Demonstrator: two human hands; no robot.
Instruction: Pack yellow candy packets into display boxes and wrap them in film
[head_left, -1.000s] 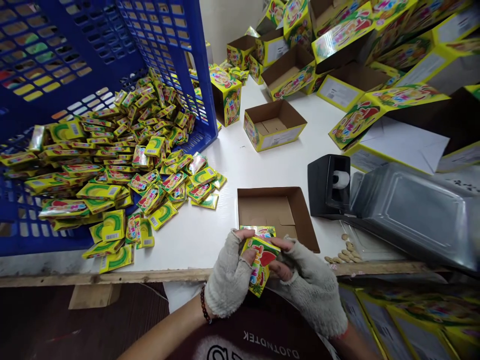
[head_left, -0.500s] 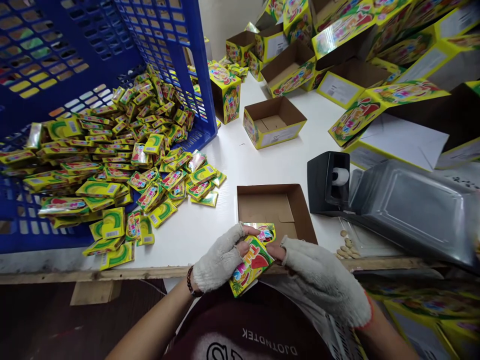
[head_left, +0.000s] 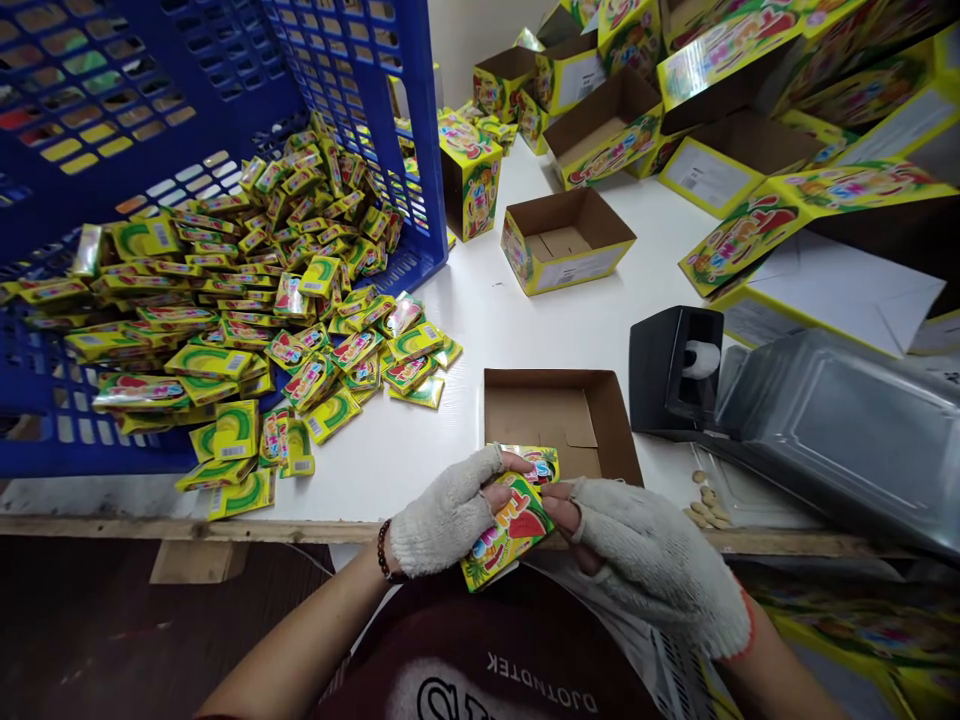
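A small yellow-and-green printed box, with a watermelon and big letters on it, is tilted in front of my body at the table's edge. My gloved left hand is closed around its left side, the thumb lying on the printed face. At its upper right edge, the bare fingertips of my gloved right hand press against it, fingers bent. Another printed panel shows just above the box; I cannot tell whether it is a flap or a second box. Right behind my hands lies an open brown cardboard box, its near side partly covered.
To the left, a blue plastic crate on its side spills many small printed boxes onto the white table. A black tape dispenser stands right, beside a clear plastic bin. Larger open cartons are stacked behind.
The whole view has shifted slightly, so the table things sit further right. My right hand's lower fingers show more, bent under beside the box. The left hand's grip looks unchanged.
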